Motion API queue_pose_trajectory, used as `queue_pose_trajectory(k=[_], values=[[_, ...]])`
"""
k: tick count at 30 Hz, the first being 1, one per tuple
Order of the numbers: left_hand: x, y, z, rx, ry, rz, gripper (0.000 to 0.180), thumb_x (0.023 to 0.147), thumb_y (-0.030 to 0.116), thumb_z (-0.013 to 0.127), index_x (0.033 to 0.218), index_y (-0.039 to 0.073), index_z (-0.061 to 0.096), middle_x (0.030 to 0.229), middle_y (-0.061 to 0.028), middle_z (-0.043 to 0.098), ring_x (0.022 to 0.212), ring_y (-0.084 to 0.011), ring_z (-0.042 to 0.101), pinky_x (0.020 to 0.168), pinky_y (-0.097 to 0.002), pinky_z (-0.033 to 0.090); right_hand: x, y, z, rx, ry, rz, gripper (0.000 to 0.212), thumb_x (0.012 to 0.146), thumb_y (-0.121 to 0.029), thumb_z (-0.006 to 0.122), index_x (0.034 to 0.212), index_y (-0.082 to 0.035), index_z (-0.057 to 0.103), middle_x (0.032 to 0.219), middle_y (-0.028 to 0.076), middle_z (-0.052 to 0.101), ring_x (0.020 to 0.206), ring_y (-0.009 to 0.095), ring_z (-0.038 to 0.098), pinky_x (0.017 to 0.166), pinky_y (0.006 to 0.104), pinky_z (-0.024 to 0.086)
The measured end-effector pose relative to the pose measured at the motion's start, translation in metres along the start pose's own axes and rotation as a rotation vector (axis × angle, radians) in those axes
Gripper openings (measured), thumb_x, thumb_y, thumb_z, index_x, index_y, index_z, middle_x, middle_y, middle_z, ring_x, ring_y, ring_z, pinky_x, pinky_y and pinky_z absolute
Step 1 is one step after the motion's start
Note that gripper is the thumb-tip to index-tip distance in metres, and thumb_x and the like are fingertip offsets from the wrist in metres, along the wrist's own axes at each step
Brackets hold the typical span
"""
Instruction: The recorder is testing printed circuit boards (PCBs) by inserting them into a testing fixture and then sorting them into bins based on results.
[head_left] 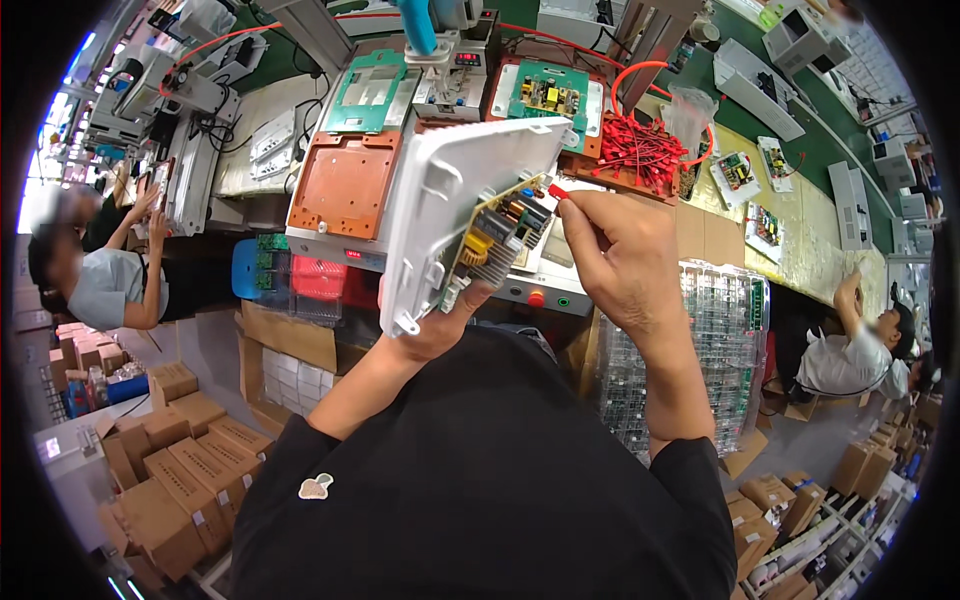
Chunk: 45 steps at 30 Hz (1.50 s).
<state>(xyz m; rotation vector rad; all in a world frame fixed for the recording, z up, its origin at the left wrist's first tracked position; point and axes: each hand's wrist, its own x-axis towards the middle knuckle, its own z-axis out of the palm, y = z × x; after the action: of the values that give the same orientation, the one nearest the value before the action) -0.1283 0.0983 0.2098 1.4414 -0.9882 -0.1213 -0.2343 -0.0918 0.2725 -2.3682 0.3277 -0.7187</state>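
My left hand (437,338) grips the lower edge of a white plastic housing (418,205), which is tilted up in front of me. Inside it sits a circuit board (462,262) with dark capacitors, a yellow coil and a finned metal heat sink. The thumb and forefinger of my right hand (625,250) are pinched on a small red connector (557,191) at the board's upper right end. Whether it is seated on the board or only held against it, I cannot tell. My left fingers are partly hidden behind the housing.
Behind the housing stand an orange fixture plate (342,185), a green fixture (365,92) and another board in a green frame (548,95). A heap of red cables (640,148) fills a tray. Clear trays of boards (680,370) stand at right. People work on both sides.
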Motion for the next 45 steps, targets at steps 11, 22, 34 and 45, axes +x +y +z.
queue_pose_trajectory(k=[11, 22, 34, 45], values=[[0.004, -0.014, -0.008, 0.305, -0.067, 0.126, 0.044, 0.079, 0.024, 0.083, 0.112, -0.001, 0.066, 0.096, -0.0104, 0.073, 0.079, -0.0248, 0.072, 0.068, -0.0314, 0.057, -0.007, 0.006, 0.002, -0.129, -0.017, -0.053, 0.007, 0.087, -0.004, 0.066, 0.092, 0.0, 0.066, 0.076, 0.016, 0.064, 0.066, 0.033, 0.063, 0.058, 0.0394, 0.048], [0.01, -0.018, 0.003, 0.125, -0.208, 0.045, 0.042, 0.08, 0.017, 0.083, 0.111, -0.005, 0.064, 0.091, -0.0117, 0.072, 0.074, -0.0213, 0.07, 0.07, -0.0307, 0.055, -0.019, 0.041, 0.013, -0.17, -0.115, -0.069, 0.009, 0.09, -0.01, 0.063, 0.088, -0.001, 0.062, 0.073, 0.017, 0.06, 0.067, 0.037, 0.061, 0.06, 0.0425, 0.048], [0.039, -0.056, 0.076, -0.425, -0.522, -1.021, 0.049, 0.101, 0.024, 0.058, 0.141, 0.001, 0.043, 0.129, -0.0116, 0.059, 0.113, -0.0216, 0.062, 0.089, -0.0352, 0.055, -0.137, 0.08, 0.028, 1.522, 0.382, 0.854, 0.039, 0.098, -0.022, 0.051, 0.131, -0.001, 0.053, 0.116, 0.011, 0.066, 0.101, 0.021, 0.065, 0.074, 0.0374, 0.058], [0.001, -0.047, -0.002, -0.434, -0.735, -0.834, 0.044, 0.098, 0.014, 0.057, 0.137, -0.005, 0.049, 0.122, -0.018, 0.064, 0.11, -0.0228, 0.063, 0.092, -0.0353, 0.053, -0.153, 0.358, -0.168, 1.141, 1.191, 0.801, 0.064, 0.102, -0.035, 0.049, 0.146, 0.004, 0.024, 0.14, 0.031, 0.045, 0.123, 0.044, 0.053, 0.101, 0.0583, 0.048]])
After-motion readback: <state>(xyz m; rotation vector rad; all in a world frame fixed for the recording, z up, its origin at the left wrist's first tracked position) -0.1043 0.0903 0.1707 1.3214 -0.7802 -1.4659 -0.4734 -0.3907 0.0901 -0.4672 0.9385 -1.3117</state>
